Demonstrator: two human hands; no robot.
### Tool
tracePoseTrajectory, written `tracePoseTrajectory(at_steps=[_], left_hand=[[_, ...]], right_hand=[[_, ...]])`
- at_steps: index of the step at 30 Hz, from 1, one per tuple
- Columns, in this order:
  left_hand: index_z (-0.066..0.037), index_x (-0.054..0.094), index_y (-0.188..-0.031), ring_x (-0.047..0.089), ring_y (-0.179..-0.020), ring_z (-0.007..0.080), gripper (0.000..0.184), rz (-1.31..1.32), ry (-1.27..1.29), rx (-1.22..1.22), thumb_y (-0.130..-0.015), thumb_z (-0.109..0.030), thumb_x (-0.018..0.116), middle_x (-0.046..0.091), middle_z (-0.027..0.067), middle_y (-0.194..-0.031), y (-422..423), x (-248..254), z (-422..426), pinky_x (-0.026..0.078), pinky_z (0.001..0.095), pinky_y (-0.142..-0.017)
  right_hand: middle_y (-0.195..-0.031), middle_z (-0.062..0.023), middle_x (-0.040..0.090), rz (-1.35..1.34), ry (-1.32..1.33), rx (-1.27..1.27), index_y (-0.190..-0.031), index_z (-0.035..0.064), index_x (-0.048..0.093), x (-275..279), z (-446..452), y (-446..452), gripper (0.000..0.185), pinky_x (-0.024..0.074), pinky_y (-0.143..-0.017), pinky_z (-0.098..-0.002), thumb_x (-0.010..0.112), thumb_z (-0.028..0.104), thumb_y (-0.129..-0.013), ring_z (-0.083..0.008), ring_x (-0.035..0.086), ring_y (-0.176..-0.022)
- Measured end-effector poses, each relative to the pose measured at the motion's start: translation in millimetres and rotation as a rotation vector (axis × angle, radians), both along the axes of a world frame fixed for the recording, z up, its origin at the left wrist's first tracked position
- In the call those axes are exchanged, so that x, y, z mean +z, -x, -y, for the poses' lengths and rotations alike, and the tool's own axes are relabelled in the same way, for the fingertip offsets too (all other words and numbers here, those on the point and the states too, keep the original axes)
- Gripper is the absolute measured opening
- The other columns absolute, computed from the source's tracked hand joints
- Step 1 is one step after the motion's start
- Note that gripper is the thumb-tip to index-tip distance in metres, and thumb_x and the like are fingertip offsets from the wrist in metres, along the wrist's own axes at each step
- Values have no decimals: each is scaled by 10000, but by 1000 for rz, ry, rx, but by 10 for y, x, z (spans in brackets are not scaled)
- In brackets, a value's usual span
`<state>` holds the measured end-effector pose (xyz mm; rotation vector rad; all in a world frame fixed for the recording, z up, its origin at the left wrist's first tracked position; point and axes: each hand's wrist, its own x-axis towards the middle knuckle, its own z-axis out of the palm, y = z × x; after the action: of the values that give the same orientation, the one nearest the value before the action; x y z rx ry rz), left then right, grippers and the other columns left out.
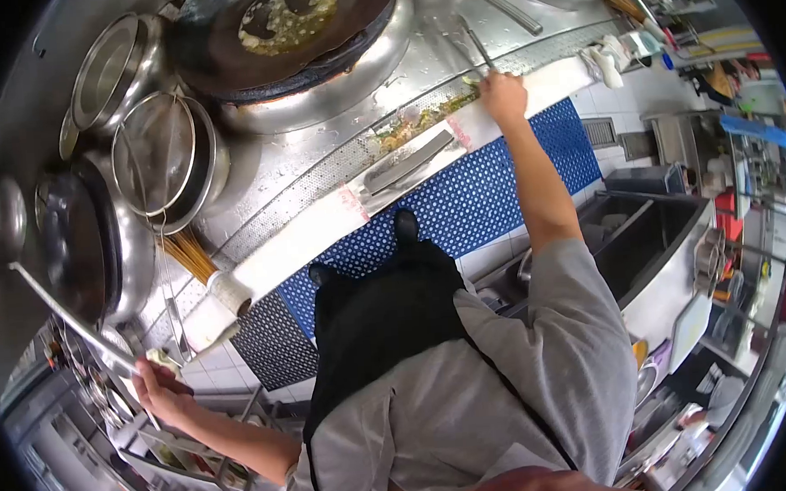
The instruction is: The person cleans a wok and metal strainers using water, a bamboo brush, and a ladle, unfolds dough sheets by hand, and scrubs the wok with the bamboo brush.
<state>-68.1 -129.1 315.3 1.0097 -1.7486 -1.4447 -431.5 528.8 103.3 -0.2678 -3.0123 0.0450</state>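
Observation:
At the lower left, my left hand (161, 392) is closed around the handle of a long metal ladle (74, 323). Its bowl is up at the left edge, beside a dark wok. My right hand (503, 97) grips a slim metal-handled tool (480, 47) over the front of the steel stove counter. The far end of this tool is lost in the glare, so its kind is unclear. Food scraps (426, 122) lie along the perforated gutter near that hand. A large dark wok (211, 59) holds a pool of yellowish liquid with pale bits (289, 18).
A round mesh strainer (155, 152) rests over a steel pot at the left. A bundle of thin sticks (187, 258) stands in a holder at the counter edge. Behind my right arm is a sink (649, 239). Blue matting (463, 210) covers the floor underfoot.

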Motion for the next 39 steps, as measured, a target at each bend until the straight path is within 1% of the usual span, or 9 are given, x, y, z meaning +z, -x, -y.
tracePoseTrajectory(at_steps=[9, 12, 16, 19, 22, 27, 29, 32, 39], left_hand=[[69, 627, -1092, 544, -530, 141, 306, -70, -397, -273, -980, -216, 621, 583, 64, -696, 339, -255, -1175, 451, 237, -444], [47, 626, -1013, 528, -468, 135, 235, -100, -529, -390, -944, -175, 658, 557, 48, -611, 565, -493, -1551, 431, 233, -407], [-33, 550, -873, 496, -429, 90, 127, -61, -631, -684, -910, -100, 652, 524, 0, -577, 901, -616, -2234, 408, 226, -396], [-46, 515, -814, 492, -389, 112, 182, -69, -706, -878, -873, -86, 683, 497, 14, -515, 1110, -617, -2727, 409, 260, -369], [-6, 604, -907, 618, -573, 162, 204, -53, -612, -1110, -871, -164, 728, 619, 63, -687, 1190, -682, -2882, 504, 273, -540], [4, 680, -1049, 683, -987, 290, 325, 18, 219, -1177, -889, -275, 724, 695, 156, -1043, 1157, -627, -2321, 526, 372, -873], [-7, 684, -1063, 657, -1025, 370, 348, 91, 491, -758, -851, -275, 749, 679, 176, -1088, 1030, -923, -1925, 509, 422, -901], [75, 616, -1134, 579, -1095, 388, 547, 595, 1015, -359, -839, -368, 740, 637, 261, -1111, 837, -1242, -1138, 501, 473, -909], [34, 355, -1474, 666, -1037, 451, 927, 1121, 505, -415, -799, -493, 709, 682, 298, -1106, 809, -1355, -603, 517, 499, -918]], right_hand=[[-1018, -139, 731, -133, -87, -52, -1168, 107, 671, 196, -824, 141, 443, 549, -812, -515, 738, 406, -848, -388, 661, -996], [-1034, -162, 730, -243, 184, 236, -1148, 56, 696, 697, -216, -125, 438, 557, -805, -467, 763, 361, -841, -366, 690, -933], [-1043, -70, 730, 348, 1074, 617, -1192, 16, 687, 1378, 1307, -915, 350, 518, -903, -316, 708, 245, -928, -161, 666, -984], [-1096, -95, 697, 467, 1479, 870, -1320, 20, 567, 1676, 2337, -1355, 426, 508, -919, -316, 674, 194, -947, -177, 646, -1039], [-1053, -98, 692, 462, 1595, 655, -1260, 14, 541, 1769, 2738, -1521, 364, 519, -885, -319, 658, 157, -946, -177, 657, -1002], [-783, -14, 576, 384, 1535, 379, -1134, 36, 532, 1555, 2021, -1604, 247, 484, -532, -241, 657, 105, -932, -79, 569, -622], [-646, -1, 512, 279, 1310, 314, -1054, 24, 535, 1642, 1776, -1787, 161, 386, -373, -231, 635, 89, -948, -72, 445, -410], [-619, 18, 496, 196, 1253, 305, -972, 42, 545, 1427, 1285, -2066, 121, 359, -377, -223, 640, 116, -962, -59, 440, -414], [-610, 27, 460, 161, 797, 238, -779, 42, 546, 1653, 435, -2233, 282, 322, -506, -297, 705, 209, -941, -81, 373, -568]])
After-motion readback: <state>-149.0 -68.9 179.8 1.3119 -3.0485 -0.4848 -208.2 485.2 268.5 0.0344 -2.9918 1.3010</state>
